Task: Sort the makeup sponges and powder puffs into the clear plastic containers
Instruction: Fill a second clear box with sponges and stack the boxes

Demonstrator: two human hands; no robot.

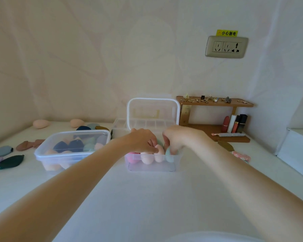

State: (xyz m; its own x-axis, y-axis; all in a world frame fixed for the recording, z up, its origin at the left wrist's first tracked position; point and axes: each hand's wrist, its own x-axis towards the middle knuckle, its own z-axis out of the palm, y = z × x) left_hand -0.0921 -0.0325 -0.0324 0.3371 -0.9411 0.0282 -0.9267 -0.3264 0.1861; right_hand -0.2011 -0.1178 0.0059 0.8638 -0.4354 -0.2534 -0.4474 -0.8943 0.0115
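An open clear container (152, 165) stands mid-table with its lid (153, 111) raised behind it. Peach, pink and mint egg sponges sit inside. My left hand (143, 141) reaches into it, fingers curled onto a peach sponge (159, 153). My right hand (177, 139) is also in the box, fingers curled down by a mint sponge (169, 153); what it holds is hidden. A second clear container (42, 154), lidded, with navy, peach and green sponges, sits to the left. Flat powder puffs (10, 161) lie at far left, and loose peach sponges (40, 123) rest by the wall.
A wooden shelf (215, 103) with small trinkets and lipsticks (234, 124) stands at back right. A clear compartment tray (120, 125) sits behind the boxes. An olive puff (226, 145) and a pink patterned puff (241, 156) lie right of the open box. A wall socket (226, 47) is above.
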